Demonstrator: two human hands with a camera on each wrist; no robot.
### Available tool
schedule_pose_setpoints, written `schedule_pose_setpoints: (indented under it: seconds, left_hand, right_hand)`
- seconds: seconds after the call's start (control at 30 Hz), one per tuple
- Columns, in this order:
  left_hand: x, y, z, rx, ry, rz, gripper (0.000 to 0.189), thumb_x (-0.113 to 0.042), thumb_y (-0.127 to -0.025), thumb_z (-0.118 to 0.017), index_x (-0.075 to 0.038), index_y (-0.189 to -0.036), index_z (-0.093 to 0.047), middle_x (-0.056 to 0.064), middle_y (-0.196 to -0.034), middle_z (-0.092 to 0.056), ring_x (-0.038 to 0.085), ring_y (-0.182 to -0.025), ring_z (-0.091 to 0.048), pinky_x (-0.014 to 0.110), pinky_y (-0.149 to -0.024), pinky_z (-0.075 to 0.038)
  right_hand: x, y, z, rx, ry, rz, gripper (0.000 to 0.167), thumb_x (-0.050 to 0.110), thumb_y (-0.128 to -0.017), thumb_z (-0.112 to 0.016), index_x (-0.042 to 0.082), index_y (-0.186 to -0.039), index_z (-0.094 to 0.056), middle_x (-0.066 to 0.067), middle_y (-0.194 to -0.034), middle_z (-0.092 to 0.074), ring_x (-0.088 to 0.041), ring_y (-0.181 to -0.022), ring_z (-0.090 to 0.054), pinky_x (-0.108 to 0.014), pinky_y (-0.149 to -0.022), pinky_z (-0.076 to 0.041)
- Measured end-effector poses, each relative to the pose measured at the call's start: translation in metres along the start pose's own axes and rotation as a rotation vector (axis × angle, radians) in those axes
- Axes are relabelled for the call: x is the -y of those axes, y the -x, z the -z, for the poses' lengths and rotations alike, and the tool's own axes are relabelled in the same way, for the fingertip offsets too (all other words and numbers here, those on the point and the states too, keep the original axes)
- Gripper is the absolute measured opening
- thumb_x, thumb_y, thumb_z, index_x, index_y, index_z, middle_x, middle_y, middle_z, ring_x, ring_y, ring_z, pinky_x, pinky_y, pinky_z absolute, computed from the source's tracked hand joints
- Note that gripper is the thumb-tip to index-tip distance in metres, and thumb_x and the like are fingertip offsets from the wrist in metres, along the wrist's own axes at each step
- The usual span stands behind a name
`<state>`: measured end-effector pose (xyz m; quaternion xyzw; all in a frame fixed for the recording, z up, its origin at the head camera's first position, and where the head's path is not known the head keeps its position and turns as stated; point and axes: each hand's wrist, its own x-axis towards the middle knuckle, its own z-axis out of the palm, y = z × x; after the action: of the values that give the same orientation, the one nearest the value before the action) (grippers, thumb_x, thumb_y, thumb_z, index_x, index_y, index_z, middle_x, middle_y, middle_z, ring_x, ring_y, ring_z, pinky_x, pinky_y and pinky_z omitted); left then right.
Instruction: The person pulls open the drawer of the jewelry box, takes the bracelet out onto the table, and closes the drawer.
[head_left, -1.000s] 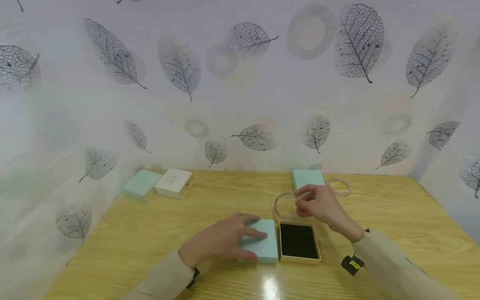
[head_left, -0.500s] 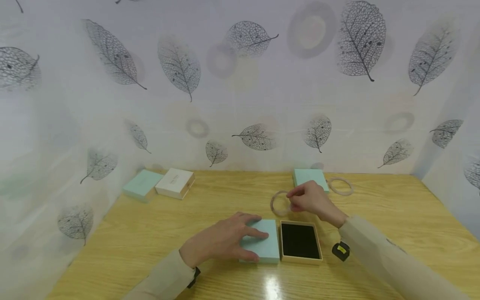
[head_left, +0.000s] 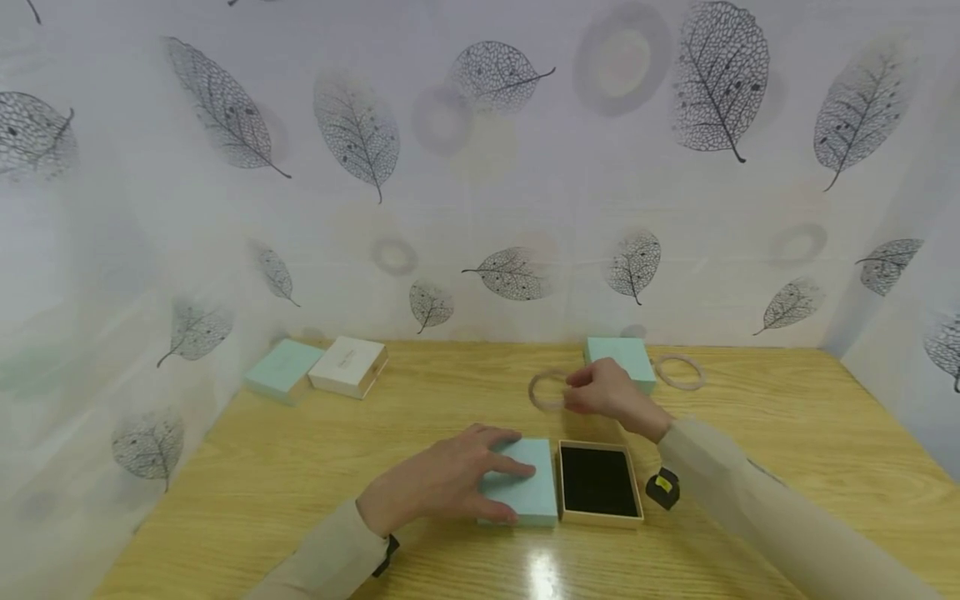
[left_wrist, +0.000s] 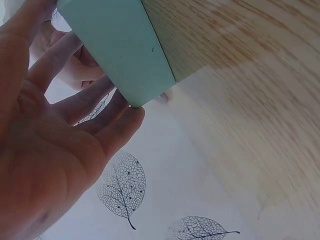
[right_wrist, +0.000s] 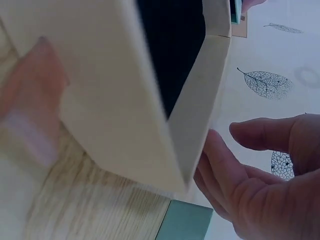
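Note:
My left hand [head_left: 442, 475] rests with spread fingers on a light teal box piece [head_left: 542, 467]. In the left wrist view, the fingers lie along the edge of this teal piece [left_wrist: 122, 50]. Just right of it stands a shallow cream tray [head_left: 600, 520] with a black pad inside. Behind the tray, my right hand [head_left: 615, 400] pinches a pale pinkish bangle [head_left: 532, 393] at its right side. The right wrist view shows thumb and fingers of the right hand [right_wrist: 265, 185] past the tray's wall [right_wrist: 100, 90]; the bangle is hidden there.
Near the back edge a teal box [head_left: 630, 357] sits behind the right hand, with a second pale bangle [head_left: 679, 387] beside it. At the back left are another teal box [head_left: 283, 368] and a white box [head_left: 348, 365]. A leaf-patterned curtain [head_left: 480, 183] encloses the wooden table [head_left: 420, 383].
My right hand has carried the pinched bangle leftward and farther back, away from the tray. The left hand stays on the teal piece.

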<state>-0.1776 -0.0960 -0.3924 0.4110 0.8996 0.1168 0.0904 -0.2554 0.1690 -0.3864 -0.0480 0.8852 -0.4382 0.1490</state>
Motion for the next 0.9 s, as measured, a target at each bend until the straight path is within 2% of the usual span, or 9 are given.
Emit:
schedule_pose_setpoints:
  seconds: [0.23,0.3,0.37,0.4,0.47,0.53,0.57,0.8,0.9]
  left_hand:
    - [0.000,0.000,0.000,0.002,0.013,-0.001,0.053,-0.054,-0.091,-0.071,-0.036,-0.140,-0.063,0.004,-0.160,-0.047,0.028,-0.144,-0.047,0.045,-0.114,-0.048]
    - [0.000,0.000,0.000,0.003,0.011,-0.004,0.053,-0.054,-0.091,-0.071,-0.035,-0.140,-0.063,0.004,-0.160,-0.047,0.028,-0.145,-0.047,0.045,-0.114,-0.048]
    - [0.000,0.000,0.000,0.004,0.008,-0.003,0.053,-0.054,-0.091,-0.071,-0.035,-0.140,-0.063,0.004,-0.160,-0.046,0.028,-0.145,-0.047,0.046,-0.114,-0.048]
    - [0.000,0.000,0.000,0.004,0.009,-0.001,0.053,-0.054,-0.091,-0.071,-0.035,-0.140,-0.063,0.004,-0.160,-0.046,0.028,-0.145,-0.047,0.046,-0.114,-0.048]
    - [0.000,0.000,0.001,0.004,0.007,0.002,0.053,-0.054,-0.091,-0.071,-0.035,-0.140,-0.063,0.004,-0.160,-0.046,0.028,-0.145,-0.047,0.046,-0.114,-0.048]
    - [-0.001,0.000,0.002,0.003,0.005,0.006,0.053,-0.054,-0.091,-0.072,-0.035,-0.140,-0.063,0.005,-0.160,-0.046,0.029,-0.145,-0.047,0.046,-0.113,-0.049]
    - [-0.001,0.000,0.002,0.002,0.005,0.008,0.053,-0.054,-0.091,-0.072,-0.035,-0.140,-0.063,0.005,-0.160,-0.046,0.030,-0.145,-0.047,0.046,-0.113,-0.049]
    - [-0.002,0.000,0.001,0.007,0.003,0.009,0.054,-0.054,-0.091,-0.072,-0.035,-0.140,-0.063,0.005,-0.160,-0.046,0.030,-0.144,-0.047,0.048,-0.111,-0.050]
    - [-0.001,-0.001,0.001,0.011,0.004,0.012,0.054,-0.055,-0.091,-0.071,-0.035,-0.140,-0.063,0.004,-0.160,-0.046,0.030,-0.144,-0.047,0.048,-0.111,-0.050]
  right_hand:
    - [0.002,-0.006,-0.003,0.053,-0.053,-0.010,0.056,0.010,-0.092,-0.066,-0.018,-0.138,-0.051,-0.038,-0.144,-0.051,-0.043,-0.123,-0.064,-0.047,-0.100,-0.058]
    - [0.003,-0.009,-0.005,0.036,-0.048,-0.007,0.051,0.010,-0.090,-0.067,-0.018,-0.132,-0.057,-0.037,-0.137,-0.057,-0.041,-0.117,-0.067,-0.045,-0.096,-0.059]
    - [0.004,-0.011,-0.007,0.018,-0.046,0.000,0.025,0.007,-0.086,-0.064,-0.012,-0.101,-0.067,-0.029,-0.101,-0.070,-0.029,-0.085,-0.069,-0.036,-0.076,-0.061]
    - [0.004,-0.013,-0.008,0.009,-0.046,0.002,0.012,0.006,-0.083,-0.062,-0.006,-0.083,-0.063,-0.020,-0.082,-0.066,-0.022,-0.070,-0.062,-0.031,-0.065,-0.055]
    - [0.006,-0.015,-0.009,-0.010,-0.042,0.006,0.025,0.004,-0.081,-0.060,0.008,-0.064,-0.041,-0.002,-0.059,-0.043,-0.013,-0.055,-0.037,-0.026,-0.052,-0.037]
    - [0.007,-0.016,-0.010,-0.018,-0.049,0.004,0.038,0.003,-0.081,-0.058,0.016,-0.065,-0.026,0.005,-0.058,-0.024,-0.010,-0.054,-0.021,-0.025,-0.051,-0.024]
    - [0.007,-0.016,-0.010,-0.023,-0.049,0.002,0.038,0.004,-0.082,-0.059,0.017,-0.064,-0.028,0.006,-0.057,-0.026,-0.009,-0.053,-0.023,-0.025,-0.051,-0.024]
    - [0.010,-0.016,-0.013,-0.039,-0.070,-0.059,0.026,0.009,-0.089,-0.064,0.011,-0.069,-0.046,0.004,-0.060,-0.040,-0.010,-0.055,-0.034,-0.024,-0.052,-0.032]
    - [0.012,-0.013,-0.012,-0.017,-0.042,-0.049,0.015,0.012,-0.092,-0.063,-0.003,-0.090,-0.063,-0.010,-0.073,-0.059,-0.018,-0.065,-0.053,-0.028,-0.059,-0.047]
